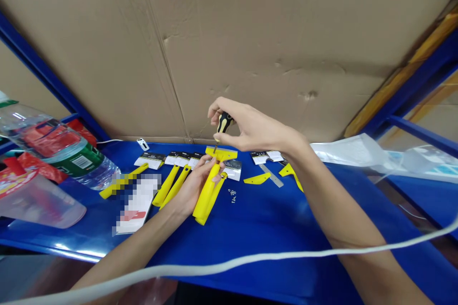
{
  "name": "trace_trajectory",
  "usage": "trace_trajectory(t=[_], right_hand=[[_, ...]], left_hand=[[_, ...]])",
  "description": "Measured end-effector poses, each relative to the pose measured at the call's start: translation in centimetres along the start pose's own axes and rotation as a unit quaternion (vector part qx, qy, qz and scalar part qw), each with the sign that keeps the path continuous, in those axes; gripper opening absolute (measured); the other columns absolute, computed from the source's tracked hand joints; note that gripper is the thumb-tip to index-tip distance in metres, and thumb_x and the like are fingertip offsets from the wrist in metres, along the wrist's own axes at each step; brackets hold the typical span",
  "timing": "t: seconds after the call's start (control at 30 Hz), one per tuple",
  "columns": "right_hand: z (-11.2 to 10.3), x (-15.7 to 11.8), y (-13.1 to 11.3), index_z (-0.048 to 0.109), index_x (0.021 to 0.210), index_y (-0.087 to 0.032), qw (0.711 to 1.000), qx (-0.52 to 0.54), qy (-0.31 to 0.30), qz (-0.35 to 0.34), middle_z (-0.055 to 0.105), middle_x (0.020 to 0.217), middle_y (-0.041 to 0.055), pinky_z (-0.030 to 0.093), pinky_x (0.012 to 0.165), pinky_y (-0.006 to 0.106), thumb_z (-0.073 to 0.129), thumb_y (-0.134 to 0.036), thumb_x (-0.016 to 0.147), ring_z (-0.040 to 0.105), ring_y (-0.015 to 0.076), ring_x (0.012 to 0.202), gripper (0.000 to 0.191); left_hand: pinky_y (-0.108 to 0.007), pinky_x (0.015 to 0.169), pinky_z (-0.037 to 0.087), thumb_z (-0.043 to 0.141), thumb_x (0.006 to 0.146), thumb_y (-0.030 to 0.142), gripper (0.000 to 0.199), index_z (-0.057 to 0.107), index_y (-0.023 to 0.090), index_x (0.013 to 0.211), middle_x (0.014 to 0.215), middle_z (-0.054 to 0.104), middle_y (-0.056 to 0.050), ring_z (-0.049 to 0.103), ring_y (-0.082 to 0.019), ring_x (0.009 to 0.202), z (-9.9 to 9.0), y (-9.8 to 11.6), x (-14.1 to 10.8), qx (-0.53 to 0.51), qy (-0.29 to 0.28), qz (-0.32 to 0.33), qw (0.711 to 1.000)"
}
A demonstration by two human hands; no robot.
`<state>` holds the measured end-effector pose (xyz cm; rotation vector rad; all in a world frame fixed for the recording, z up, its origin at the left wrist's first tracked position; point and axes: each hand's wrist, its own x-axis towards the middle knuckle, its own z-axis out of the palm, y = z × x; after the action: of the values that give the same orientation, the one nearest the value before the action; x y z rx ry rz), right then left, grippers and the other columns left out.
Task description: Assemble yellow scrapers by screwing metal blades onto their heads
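Note:
My left hand [193, 183] is closed round the neck of a yellow scraper [206, 193], its wide head facing away from me. In my right hand [252, 126] is a black and cream screwdriver [223, 124], pointing down with its tip at the scraper's head. Another yellow handle [215, 200] lies close under the held one. Just to the right are several small screws and nuts [233, 194]. Farther right lie a loose yellow head plate [256, 178], a flat metal blade [274, 176] and another yellow scraper part [292, 174].
Several yellow scrapers [166, 186] with black and white cards lie left on the blue table [257, 243]. A white packet [139, 205], a water bottle [67, 147] and a plastic cup [43, 198] stand nearby. A white cable [250, 259] crosses in front; cardboard [250, 33] closes the back.

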<state>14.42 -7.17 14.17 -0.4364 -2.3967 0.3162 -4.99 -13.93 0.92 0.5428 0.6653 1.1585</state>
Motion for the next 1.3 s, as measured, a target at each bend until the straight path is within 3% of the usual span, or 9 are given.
trace_trajectory(t=[0.1,0.23,0.4,0.6,0.8,0.97,1.03,1.17,1.3], right_hand=[[-0.2,-0.2,0.1,0.059,0.112,-0.022,1.000,0.016,-0.012,0.002,0.071,0.102,0.0021,0.045,0.080,0.033,0.065,-0.015,0.093,0.062,0.0181,0.088,0.021],[-0.5,-0.2,0.1,0.059,0.103,-0.022,0.999,-0.037,0.008,-0.007,0.069,0.097,0.0013,0.042,0.078,0.033,0.071,-0.027,0.096,0.058,0.0180,0.083,0.015],[-1.0,-0.2,-0.5,0.061,0.105,-0.022,0.999,0.006,-0.033,-0.016,0.071,0.102,0.0014,0.045,0.081,0.031,0.065,-0.013,0.094,0.061,0.0168,0.088,0.015],[-1.3,-0.3,-0.9,0.059,0.094,-0.022,0.999,-0.045,-0.018,0.001,0.068,0.090,-0.0005,0.039,0.074,0.031,0.073,-0.028,0.095,0.055,0.0162,0.079,0.015],[-2.0,-0.8,-1.0,0.062,0.103,-0.022,0.998,0.032,-0.054,0.029,0.072,0.095,-0.0006,0.042,0.073,0.030,0.069,-0.015,0.091,0.059,0.0152,0.080,0.016],[-1.9,-0.6,-1.3,0.061,0.092,-0.022,0.998,-0.020,-0.032,0.042,0.064,0.078,-0.0047,0.038,0.068,0.029,0.079,-0.031,0.092,0.048,0.0128,0.069,0.020],[-1.8,-0.6,-1.6,0.060,0.093,-0.022,0.997,-0.031,-0.053,0.038,0.064,0.081,-0.0041,0.039,0.069,0.029,0.077,-0.034,0.094,0.049,0.0130,0.070,0.021],[-1.9,-0.6,-2.0,0.063,0.103,-0.022,0.995,-0.011,-0.101,0.022,0.072,0.101,0.0008,0.044,0.078,0.030,0.070,-0.020,0.095,0.059,0.0155,0.085,0.011],[-1.9,-0.6,-2.0,0.064,0.095,-0.022,0.997,-0.012,-0.072,0.037,0.069,0.086,-0.0030,0.042,0.070,0.028,0.074,-0.023,0.094,0.057,0.0132,0.074,0.010]], left_hand=[[-0.016,0.054,0.048,0.081,0.094,0.022,0.037,0.046,0.026,0.104,0.094,0.068,-0.002,0.055,-0.007,0.056,0.0,0.0,0.0,0.008,-0.005,0.007,1.000],[-0.016,0.053,0.047,0.082,0.094,0.025,0.038,0.045,0.026,0.103,0.093,0.069,-0.002,0.055,-0.007,0.055,0.2,-0.1,-0.1,0.042,-0.001,0.011,0.999],[-0.016,0.055,0.045,0.081,0.095,0.026,0.036,0.047,0.025,0.104,0.092,0.071,-0.003,0.054,-0.007,0.056,0.4,-0.3,-0.2,0.061,-0.002,0.019,0.998],[-0.017,0.059,0.046,0.085,0.091,0.027,0.038,0.050,0.025,0.104,0.095,0.071,-0.003,0.056,-0.008,0.060,0.2,-0.6,-0.4,0.057,-0.017,0.020,0.998],[-0.015,0.060,0.046,0.085,0.090,0.025,0.038,0.051,0.025,0.105,0.096,0.071,-0.004,0.056,-0.007,0.061,0.4,-0.6,-0.6,0.052,-0.014,0.009,0.999],[-0.016,0.060,0.046,0.083,0.093,0.028,0.034,0.052,0.025,0.107,0.097,0.071,-0.005,0.057,-0.008,0.062,0.0,-0.9,-0.5,0.068,-0.025,0.017,0.997],[-0.016,0.059,0.046,0.083,0.093,0.028,0.034,0.052,0.024,0.108,0.098,0.072,-0.006,0.058,-0.008,0.062,-0.3,-1.1,-0.4,0.073,-0.032,0.014,0.997],[-0.016,0.059,0.046,0.084,0.092,0.028,0.037,0.050,0.025,0.107,0.096,0.073,-0.005,0.058,-0.008,0.062,-0.8,-1.5,-0.1,0.062,-0.028,0.013,0.998],[-0.017,0.059,0.047,0.083,0.093,0.029,0.034,0.052,0.025,0.106,0.095,0.073,-0.005,0.059,-0.008,0.061,-0.9,-1.3,0.0,0.056,-0.034,0.021,0.998]])
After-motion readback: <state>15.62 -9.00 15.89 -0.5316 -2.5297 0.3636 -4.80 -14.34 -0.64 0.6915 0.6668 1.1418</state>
